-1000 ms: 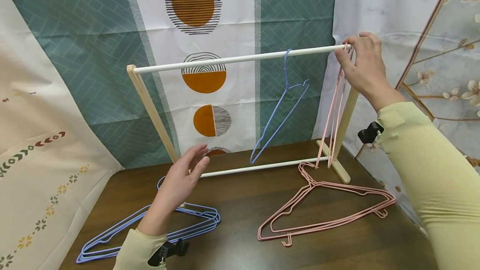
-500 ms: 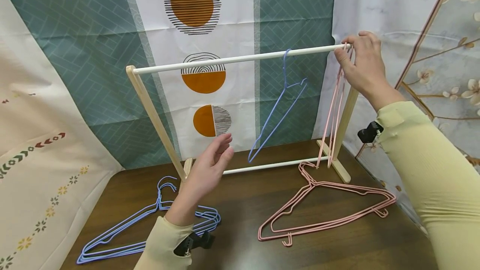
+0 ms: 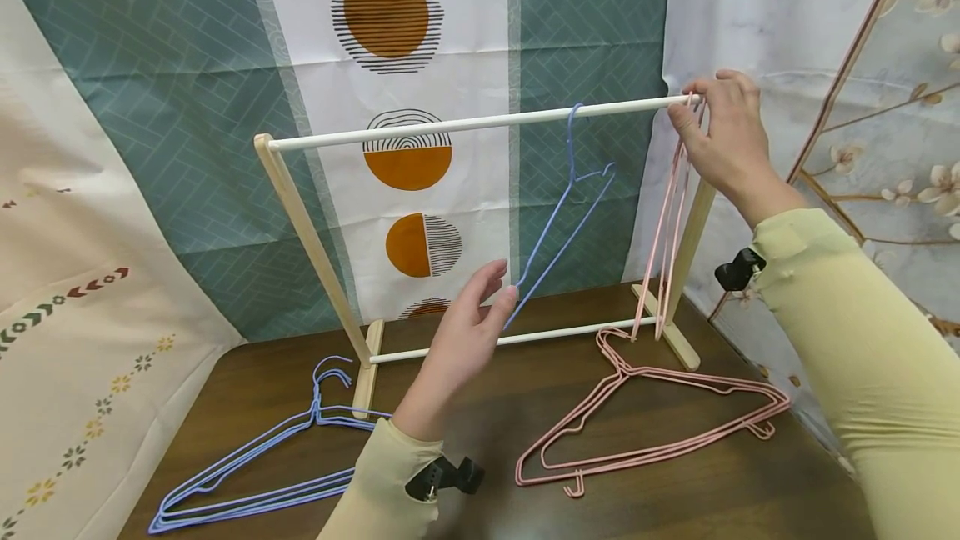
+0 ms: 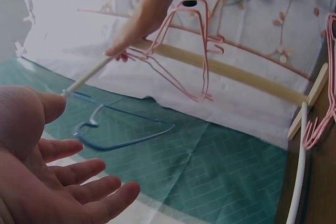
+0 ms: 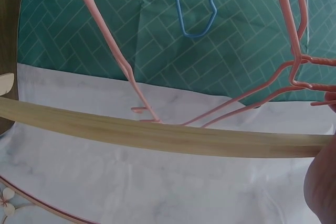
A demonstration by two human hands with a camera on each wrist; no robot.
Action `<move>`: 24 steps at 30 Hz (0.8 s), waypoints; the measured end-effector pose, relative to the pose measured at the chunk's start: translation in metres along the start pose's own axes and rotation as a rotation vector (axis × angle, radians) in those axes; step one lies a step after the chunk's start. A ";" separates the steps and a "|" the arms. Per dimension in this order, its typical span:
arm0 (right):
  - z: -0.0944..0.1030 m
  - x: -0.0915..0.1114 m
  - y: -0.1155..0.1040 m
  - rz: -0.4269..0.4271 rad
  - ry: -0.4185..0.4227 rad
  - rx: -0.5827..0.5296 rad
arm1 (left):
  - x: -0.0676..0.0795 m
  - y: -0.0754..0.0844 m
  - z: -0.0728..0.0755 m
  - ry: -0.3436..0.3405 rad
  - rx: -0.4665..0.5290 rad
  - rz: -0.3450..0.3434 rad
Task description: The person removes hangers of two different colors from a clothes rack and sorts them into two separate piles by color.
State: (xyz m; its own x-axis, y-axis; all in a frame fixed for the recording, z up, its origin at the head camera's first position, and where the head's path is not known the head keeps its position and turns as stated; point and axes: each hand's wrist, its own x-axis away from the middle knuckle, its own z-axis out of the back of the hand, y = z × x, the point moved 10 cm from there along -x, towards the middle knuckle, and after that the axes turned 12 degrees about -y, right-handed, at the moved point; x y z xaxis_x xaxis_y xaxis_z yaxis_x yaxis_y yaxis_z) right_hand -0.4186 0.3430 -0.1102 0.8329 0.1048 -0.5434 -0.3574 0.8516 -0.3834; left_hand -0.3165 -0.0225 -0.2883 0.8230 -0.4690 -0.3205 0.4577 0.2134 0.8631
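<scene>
A small clothes rack stands on the table, with a white top rail (image 3: 465,125) and wooden end posts. My right hand (image 3: 726,136) grips the rack's right end, thumb in front and fingers over the rail. Pink hangers (image 5: 107,34) hang there, their hooks partly covered by that hand. Farther left along the rail a single blue hanger (image 3: 571,148) hangs, turned at an angle. My left hand (image 3: 465,327), fingers loosely bent and holding nothing, is in front of the rack; its fingertips overlap the blue hanger's lower corner in the head view. The left wrist view shows its palm empty.
Several blue hangers (image 3: 316,407) lie stacked at the table's left, partly behind my left forearm. A stack of pink hangers (image 3: 624,370) lies at the right, in front of the rack. A white lower bar (image 3: 570,332) joins the rack's feet. Patterned cloths hang behind and at both sides.
My left hand has moved right and slightly up, from over the blue stack towards the hanging blue hanger. My right hand has stayed at the rack's right end.
</scene>
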 end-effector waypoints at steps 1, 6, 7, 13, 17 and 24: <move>0.000 0.000 0.000 -0.002 -0.001 0.000 | -0.002 -0.001 -0.002 0.008 0.008 -0.003; -0.001 0.000 0.000 0.004 0.003 0.004 | -0.011 -0.006 -0.009 0.030 0.049 -0.017; -0.001 0.000 0.000 0.006 0.005 0.004 | -0.013 -0.006 -0.011 0.033 0.054 -0.021; -0.001 0.000 0.000 0.010 0.010 0.002 | -0.022 -0.009 -0.022 0.035 0.134 -0.035; -0.001 0.000 -0.001 0.010 0.013 0.004 | -0.025 -0.009 -0.026 0.053 0.177 -0.043; 0.000 0.000 0.000 0.012 0.018 0.005 | -0.025 -0.011 -0.024 0.139 0.187 -0.050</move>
State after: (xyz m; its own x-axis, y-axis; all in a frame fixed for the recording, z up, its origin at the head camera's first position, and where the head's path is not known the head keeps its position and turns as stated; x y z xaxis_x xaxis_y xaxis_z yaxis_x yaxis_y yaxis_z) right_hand -0.4187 0.3430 -0.1097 0.8208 0.1054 -0.5613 -0.3648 0.8530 -0.3733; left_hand -0.3341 0.0075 -0.2990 0.8455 -0.3493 -0.4038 0.4390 0.0243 0.8982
